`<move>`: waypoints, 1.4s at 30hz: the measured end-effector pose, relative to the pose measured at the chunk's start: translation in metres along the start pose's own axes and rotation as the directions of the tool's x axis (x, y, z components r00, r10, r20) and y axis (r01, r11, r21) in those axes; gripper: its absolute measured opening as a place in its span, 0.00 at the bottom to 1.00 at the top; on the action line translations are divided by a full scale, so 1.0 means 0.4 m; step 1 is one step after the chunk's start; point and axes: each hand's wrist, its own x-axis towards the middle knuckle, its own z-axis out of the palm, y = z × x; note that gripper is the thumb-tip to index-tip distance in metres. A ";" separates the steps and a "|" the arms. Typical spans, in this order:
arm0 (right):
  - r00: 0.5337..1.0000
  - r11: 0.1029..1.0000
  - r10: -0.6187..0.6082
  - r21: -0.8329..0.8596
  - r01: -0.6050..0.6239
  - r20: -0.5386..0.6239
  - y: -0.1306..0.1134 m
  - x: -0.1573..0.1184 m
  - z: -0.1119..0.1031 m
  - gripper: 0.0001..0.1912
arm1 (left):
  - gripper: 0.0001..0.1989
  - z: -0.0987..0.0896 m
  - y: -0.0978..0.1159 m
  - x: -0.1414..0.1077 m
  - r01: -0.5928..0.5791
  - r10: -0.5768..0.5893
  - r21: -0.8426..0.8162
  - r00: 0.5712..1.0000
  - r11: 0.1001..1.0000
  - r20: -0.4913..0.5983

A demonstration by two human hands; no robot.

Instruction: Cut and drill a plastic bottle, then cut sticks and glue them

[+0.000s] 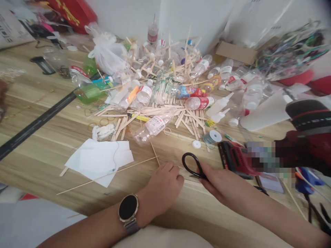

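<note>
My left hand (164, 187), with a watch (128, 207) on its wrist, is closed near the front edge of the table. A thin wooden stick (154, 154) runs into its curled fingers. Another long thin stick (108, 175) lies to the left, its tip crossing the first. My right hand (219, 182) is closed around black-handled scissors (191, 164); one loop shows, and the blades are hidden. Left of my hands, white paper sheets (99, 160) lie with a thread (115, 156) on top.
Plastic bottles (155, 125) and many flat wooden sticks (186, 119) are heaped at the back. A thread spool (214, 136), glue bottles (219, 108) and a red power drill (236, 156) sit to the right. A black strip (38, 119) crosses the table's left side.
</note>
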 end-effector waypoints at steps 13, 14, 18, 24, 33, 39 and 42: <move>0.971 0.935 0.200 -0.321 -0.150 0.130 -0.102 0.020 -0.007 0.10 | 0.06 0.029 0.000 -0.071 -0.256 0.259 0.066 0.965 0.964 -0.042; 0.971 0.934 0.201 -0.324 -0.149 0.133 -0.102 0.020 -0.004 0.10 | 0.06 0.028 0.000 -0.070 -0.257 0.260 0.064 0.965 0.964 -0.041; 0.970 0.933 0.199 -0.330 -0.143 0.141 -0.101 0.023 0.001 0.10 | 0.06 0.026 -0.002 -0.068 -0.258 0.261 0.066 0.964 0.964 -0.052; 0.969 0.934 0.196 -0.330 -0.138 0.151 -0.112 0.025 -0.001 0.10 | 0.06 0.029 -0.001 -0.066 -0.256 0.260 0.067 0.964 0.964 -0.054; 0.953 0.975 0.172 -0.182 -0.129 0.251 -0.103 0.044 -0.028 0.11 | 0.06 -0.024 -0.027 -0.083 -0.232 0.239 0.101 0.969 0.967 -0.063; 0.907 0.992 0.024 0.101 -0.073 0.420 -0.069 0.083 -0.083 0.06 | 0.08 -0.016 -0.030 -0.072 -0.162 0.171 0.161 0.984 0.974 -0.042; 0.914 0.988 0.007 0.136 -0.068 0.406 -0.061 0.083 -0.090 0.05 | 0.09 -0.016 -0.029 -0.072 -0.184 0.185 0.162 0.983 0.970 0.008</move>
